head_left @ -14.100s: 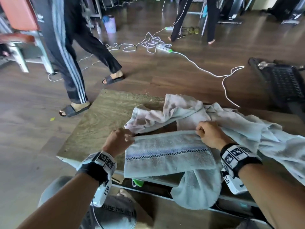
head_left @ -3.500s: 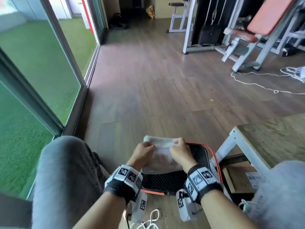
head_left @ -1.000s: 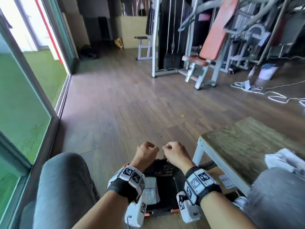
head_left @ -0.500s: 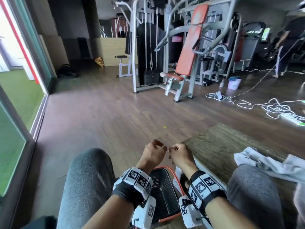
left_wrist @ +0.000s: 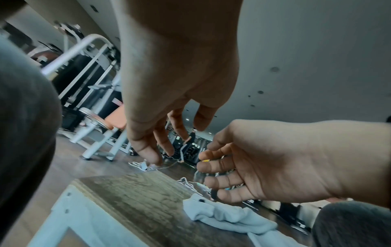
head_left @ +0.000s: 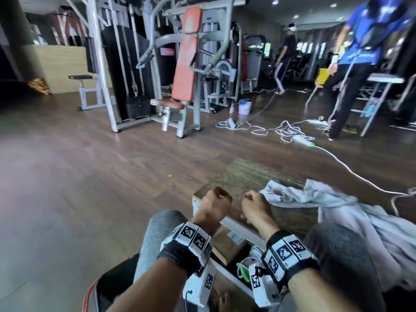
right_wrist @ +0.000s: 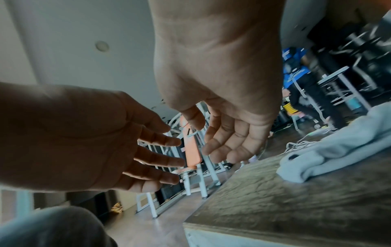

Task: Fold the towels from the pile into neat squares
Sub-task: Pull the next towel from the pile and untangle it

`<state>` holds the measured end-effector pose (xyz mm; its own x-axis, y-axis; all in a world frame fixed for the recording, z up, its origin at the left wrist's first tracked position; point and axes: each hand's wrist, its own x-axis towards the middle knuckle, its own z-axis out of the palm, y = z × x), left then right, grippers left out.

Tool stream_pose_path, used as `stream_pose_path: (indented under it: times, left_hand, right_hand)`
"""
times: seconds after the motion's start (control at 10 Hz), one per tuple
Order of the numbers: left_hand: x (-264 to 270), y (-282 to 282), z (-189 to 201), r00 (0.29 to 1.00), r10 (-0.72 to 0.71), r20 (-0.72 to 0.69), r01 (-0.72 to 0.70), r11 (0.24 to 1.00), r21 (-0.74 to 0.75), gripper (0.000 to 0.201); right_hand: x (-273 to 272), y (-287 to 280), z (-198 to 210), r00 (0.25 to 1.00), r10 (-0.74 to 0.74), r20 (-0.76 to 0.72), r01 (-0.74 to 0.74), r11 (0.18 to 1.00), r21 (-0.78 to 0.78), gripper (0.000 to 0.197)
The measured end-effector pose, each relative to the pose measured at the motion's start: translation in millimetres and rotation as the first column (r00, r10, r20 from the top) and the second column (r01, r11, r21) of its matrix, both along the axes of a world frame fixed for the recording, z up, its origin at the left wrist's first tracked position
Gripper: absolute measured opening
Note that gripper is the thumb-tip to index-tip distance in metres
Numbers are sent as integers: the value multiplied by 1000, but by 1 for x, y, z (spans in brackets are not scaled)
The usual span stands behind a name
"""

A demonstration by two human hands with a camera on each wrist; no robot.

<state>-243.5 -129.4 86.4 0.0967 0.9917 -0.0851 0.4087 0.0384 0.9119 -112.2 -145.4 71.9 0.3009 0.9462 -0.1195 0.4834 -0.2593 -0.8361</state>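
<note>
So we're holding both hands up side by side at the lower middle of the head view, over the near corner of the low wood-topped table (head_left: 245, 176). Our left hand (head_left: 212, 207) and right hand (head_left: 255, 209) are hanging loosely curled with fingers apart, gripping nothing, not touching each other. The crumpled pile of pale grey towels (head_left: 315, 199) is lying on the table at the right, near our right hand but apart from it.
</note>
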Motion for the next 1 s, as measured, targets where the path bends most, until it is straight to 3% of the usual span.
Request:
stream_pose_path:
  times: [0.3,0.5,0.6,0.7,0.8,0.9,1.0]
  left_hand:
    - [104,4,-14,933,-354,67,355,935,-9,26]
    - [148,7,-32,885,-465,-6,464,884,-60,21]
    - [167,14,-45,849,-517,-106,512,856,-72,10]
    - [188,46,-66,798,-603,-10,600,795,-91,44]
    - [205,76,-75,725,-573,-381,544,817,-192,25]
    - [211,81,-83,636,-457,-622,510,854,-106,42]
    - [214,96,-88,602,-409,-686,479,872,-100,57]
  right_hand:
    - [83,-37,2,971,-240,20,240,961,-139,40]
    - [132,-50,-9,961,-267,74,277,927,-252,64]
    - [145,-45,-6,977,-201,67,212,938,-273,36]
    - [162,-31,0,983,-105,149,139,960,-242,21]
    - [182,-24,0,973,-47,228,97,972,-213,28]
    - [203,-27,-13,973,-26,229,78,972,-221,25]
    - [215,-30,-32,974,3,226,60,961,-270,22]
